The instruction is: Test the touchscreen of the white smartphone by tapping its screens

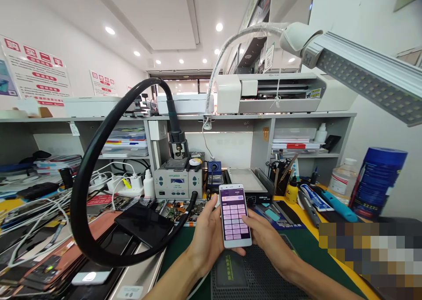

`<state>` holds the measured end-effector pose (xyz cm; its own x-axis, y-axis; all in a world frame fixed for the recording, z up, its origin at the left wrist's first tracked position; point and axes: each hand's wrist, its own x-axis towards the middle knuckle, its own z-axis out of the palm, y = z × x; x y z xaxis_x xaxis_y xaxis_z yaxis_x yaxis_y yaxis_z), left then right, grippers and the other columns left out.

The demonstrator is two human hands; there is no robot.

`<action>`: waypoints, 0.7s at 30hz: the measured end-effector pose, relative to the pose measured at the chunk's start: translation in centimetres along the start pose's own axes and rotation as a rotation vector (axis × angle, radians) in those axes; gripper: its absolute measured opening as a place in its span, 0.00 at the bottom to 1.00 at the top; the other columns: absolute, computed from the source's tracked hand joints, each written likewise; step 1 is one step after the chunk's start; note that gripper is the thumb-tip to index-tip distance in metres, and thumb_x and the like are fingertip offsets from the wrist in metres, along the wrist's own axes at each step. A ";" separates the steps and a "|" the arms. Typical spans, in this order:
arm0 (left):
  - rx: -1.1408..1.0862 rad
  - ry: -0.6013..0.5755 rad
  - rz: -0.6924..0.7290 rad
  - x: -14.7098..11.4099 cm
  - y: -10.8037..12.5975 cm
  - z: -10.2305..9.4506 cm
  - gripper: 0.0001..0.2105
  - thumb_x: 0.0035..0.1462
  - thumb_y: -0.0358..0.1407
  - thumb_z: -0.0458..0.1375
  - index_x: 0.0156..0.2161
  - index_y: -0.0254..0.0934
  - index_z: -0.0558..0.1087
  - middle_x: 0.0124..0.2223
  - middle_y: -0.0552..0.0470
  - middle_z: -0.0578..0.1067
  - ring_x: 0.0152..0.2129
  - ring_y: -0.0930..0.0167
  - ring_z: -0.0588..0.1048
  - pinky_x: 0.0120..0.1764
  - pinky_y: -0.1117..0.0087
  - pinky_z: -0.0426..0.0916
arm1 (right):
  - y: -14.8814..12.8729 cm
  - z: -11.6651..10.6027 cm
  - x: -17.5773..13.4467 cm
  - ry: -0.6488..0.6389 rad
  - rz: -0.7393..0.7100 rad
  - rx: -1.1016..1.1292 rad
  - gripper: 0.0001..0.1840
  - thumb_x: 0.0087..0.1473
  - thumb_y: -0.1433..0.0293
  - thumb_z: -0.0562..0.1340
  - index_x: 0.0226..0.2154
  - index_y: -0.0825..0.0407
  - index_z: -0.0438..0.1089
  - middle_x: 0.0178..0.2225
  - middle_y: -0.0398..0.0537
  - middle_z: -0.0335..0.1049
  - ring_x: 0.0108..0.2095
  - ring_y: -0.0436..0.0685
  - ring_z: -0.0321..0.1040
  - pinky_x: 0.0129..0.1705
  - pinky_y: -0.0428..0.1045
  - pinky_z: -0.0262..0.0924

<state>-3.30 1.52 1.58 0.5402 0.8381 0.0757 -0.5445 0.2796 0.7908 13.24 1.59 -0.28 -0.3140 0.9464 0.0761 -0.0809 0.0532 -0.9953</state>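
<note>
Our left hand [206,229] cradles the white phone [234,216] above the black mat [260,277]; our right hand [263,230] lays a thumb over its front (whether gripping, we can't tell); probably light, stiff, slippery, best held by the side edges

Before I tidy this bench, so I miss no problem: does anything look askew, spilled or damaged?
The left side looks disordered: white cables tangle over stacked panels, and a black slab lies askew beside them. No spill shows. The phone in the left hand looks intact from the front.
</note>
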 end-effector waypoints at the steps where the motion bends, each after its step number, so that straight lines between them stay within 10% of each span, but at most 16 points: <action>1: -0.002 0.002 0.000 0.0 0.0 0.0 0.32 0.64 0.58 0.44 0.56 0.33 0.72 0.46 0.38 0.74 0.40 0.57 0.75 0.29 0.62 0.76 | -0.1 0.0 -0.1 -0.005 0.008 0.013 0.23 0.61 0.51 0.58 0.48 0.50 0.72 0.40 0.48 0.74 0.38 0.59 0.69 0.43 0.54 0.63; 13: -0.021 0.003 -0.016 0.1 0.0 0.1 0.33 0.65 0.58 0.44 0.59 0.32 0.68 0.50 0.35 0.74 0.40 0.56 0.77 0.30 0.58 0.77 | -0.7 0.4 -0.3 -0.019 0.027 0.003 0.17 0.57 0.60 0.60 0.46 0.50 0.72 0.37 0.46 0.74 0.30 0.55 0.65 0.37 0.52 0.61; 21: -0.020 0.004 -0.018 0.1 -0.1 0.0 0.33 0.64 0.58 0.45 0.59 0.33 0.69 0.49 0.36 0.74 0.40 0.56 0.77 0.30 0.59 0.77 | -0.2 0.1 -0.2 0.010 0.018 -0.036 0.19 0.60 0.54 0.59 0.45 0.50 0.72 0.38 0.47 0.74 0.42 0.62 0.70 0.45 0.55 0.62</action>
<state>-3.22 1.59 1.50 0.5471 0.8350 0.0588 -0.5479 0.3041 0.7794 13.26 1.33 -0.11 -0.3057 0.9504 0.0575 -0.0413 0.0471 -0.9980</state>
